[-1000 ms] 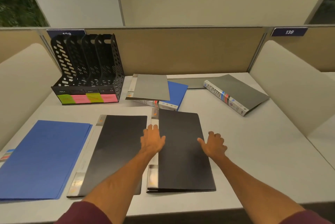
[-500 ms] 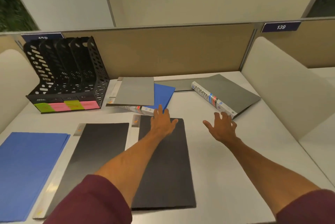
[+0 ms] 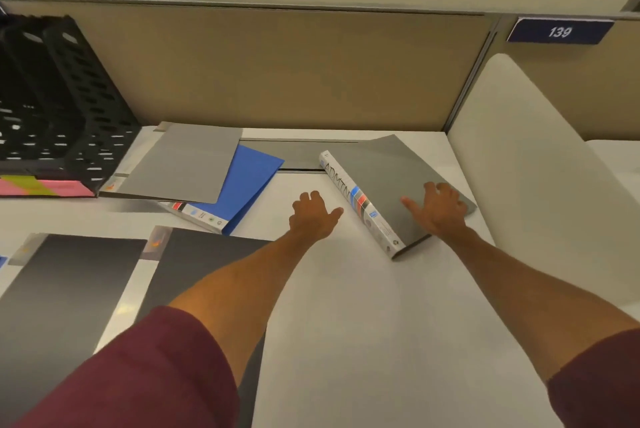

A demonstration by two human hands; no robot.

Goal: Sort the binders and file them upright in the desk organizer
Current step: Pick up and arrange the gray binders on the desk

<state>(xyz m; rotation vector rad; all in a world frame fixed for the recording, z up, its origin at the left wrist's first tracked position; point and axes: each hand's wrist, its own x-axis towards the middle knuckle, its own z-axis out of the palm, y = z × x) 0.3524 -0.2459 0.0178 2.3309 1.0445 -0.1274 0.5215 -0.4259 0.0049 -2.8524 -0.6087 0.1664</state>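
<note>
A grey binder (image 3: 384, 171) with "ADMIN" on its white spine lies flat at the back right of the desk. My right hand (image 3: 437, 209) rests spread on its cover. My left hand (image 3: 314, 214) hovers open just left of the spine, thumb almost at it. A second grey binder (image 3: 183, 164) lies on a blue binder (image 3: 251, 174) at the back centre. Two black binders (image 3: 69, 285) (image 3: 204, 261) lie flat at the front left. The black desk organizer (image 3: 65, 109), with pink and yellow labels, stands at the far left with its slots holding nothing I can see.
A tan partition (image 3: 277, 67) closes the back of the desk, with a "139" plate (image 3: 559, 32) at the right. A white curved side panel (image 3: 540, 164) bounds the right side. A grey cable slot (image 3: 298, 154) runs along the back.
Both hands left the black binder and reached forward and right. My right hand has landed on the grey ADMIN binder, my left has come beside its spine. The view shifted right.
</note>
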